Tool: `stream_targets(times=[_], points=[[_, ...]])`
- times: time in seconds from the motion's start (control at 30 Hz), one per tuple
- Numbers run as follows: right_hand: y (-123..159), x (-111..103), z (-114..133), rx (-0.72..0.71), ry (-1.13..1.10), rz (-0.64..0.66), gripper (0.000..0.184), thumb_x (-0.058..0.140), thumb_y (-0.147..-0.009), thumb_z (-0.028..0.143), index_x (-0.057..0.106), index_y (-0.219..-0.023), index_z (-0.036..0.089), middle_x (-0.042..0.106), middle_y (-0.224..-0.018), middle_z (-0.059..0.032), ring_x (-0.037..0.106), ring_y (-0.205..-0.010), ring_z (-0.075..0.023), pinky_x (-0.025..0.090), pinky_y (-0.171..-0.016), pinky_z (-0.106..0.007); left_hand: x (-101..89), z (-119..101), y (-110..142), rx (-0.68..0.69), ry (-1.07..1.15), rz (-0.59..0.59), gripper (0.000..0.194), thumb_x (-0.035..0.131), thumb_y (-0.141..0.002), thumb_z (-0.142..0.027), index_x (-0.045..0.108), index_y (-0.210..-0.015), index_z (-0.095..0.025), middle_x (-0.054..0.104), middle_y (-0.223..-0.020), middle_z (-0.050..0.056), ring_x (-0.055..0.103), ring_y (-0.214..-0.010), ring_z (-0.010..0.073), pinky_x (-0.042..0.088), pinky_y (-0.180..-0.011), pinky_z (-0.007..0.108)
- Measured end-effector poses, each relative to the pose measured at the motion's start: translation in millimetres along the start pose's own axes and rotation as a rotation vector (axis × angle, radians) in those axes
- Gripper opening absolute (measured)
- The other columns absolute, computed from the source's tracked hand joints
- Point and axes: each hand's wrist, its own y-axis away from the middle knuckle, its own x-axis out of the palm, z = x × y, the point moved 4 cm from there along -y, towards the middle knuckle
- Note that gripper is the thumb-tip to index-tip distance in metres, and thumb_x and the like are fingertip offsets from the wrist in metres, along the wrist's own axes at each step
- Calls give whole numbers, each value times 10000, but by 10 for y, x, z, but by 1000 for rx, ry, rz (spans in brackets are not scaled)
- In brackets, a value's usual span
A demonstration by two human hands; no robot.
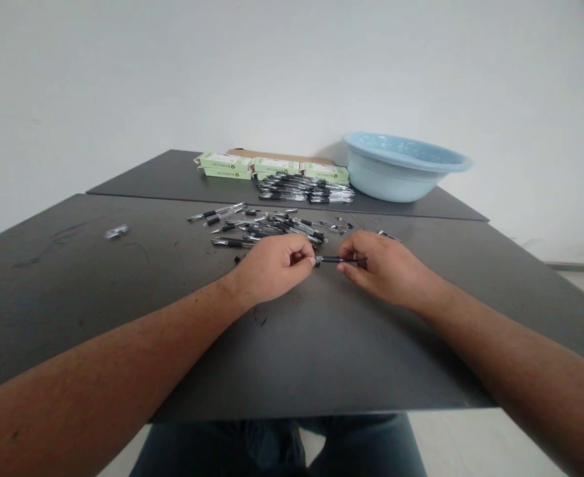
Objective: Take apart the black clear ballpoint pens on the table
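Note:
A black-and-clear pen (329, 259) lies level between my two hands, just over the dark table. My left hand (277, 265) is closed, thumb and forefinger pinching at the pen's left end; whether a separate small part sits there is hidden. Around the pen's right part the fingers of my right hand (386, 268) are closed. Just beyond my left hand spreads a loose heap of pens (272, 225) and pen parts, black and transparent. Small clear parts (332, 226) lie past the gap between the hands.
Farther back are a stacked pile of pens (304, 189), green-and-white boxes (227, 165) and a light blue basin (391, 175) at right. Clear caps (116, 231) lie at far left. A seam crosses the table (312, 358); its front edge is by my legs.

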Motion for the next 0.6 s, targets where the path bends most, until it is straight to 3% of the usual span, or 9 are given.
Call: stream_targets(times=[0.13, 0.3, 0.43, 0.6], points=[[-4, 14, 21, -48, 13, 54, 130, 551, -986, 227, 672, -1026, 207, 725, -946, -66, 674, -886, -213, 491, -808, -324, 2, 3, 4, 0, 2, -1, 82, 620, -865, -209, 662, -803, -177, 634, -665, -35, 566, -615, 113, 397, -602, 232], [-2, -2, 21, -21, 11, 19, 110, 634, -933, 238, 650, -1033, 195, 716, -947, -67, 670, -878, -215, 492, -781, -316, 6, 16, 8, 3, -7, -8, 84, 618, -866, -216, 662, -804, -181, 647, -677, -31, 581, -628, 119, 402, -603, 232], [3, 15, 39, -62, -7, 63, 127, 547, -988, 228, 666, -1023, 207, 722, -922, -64, 673, -865, -212, 488, -781, -323, 11, 17, 9, 6, -6, -6, 78, 619, -861, -210, 668, -807, -183, 651, -682, -31, 583, -629, 119, 403, -598, 229], [8, 2, 5, -19, -29, 15, 121, 646, -922, 250, 633, -1032, 201, 712, -959, -63, 667, -869, -210, 489, -767, -313, 9, 12, 6, 9, 2, -5, 71, 616, -855, -197, 665, -808, -178, 651, -682, -30, 582, -626, 115, 404, -600, 226]])
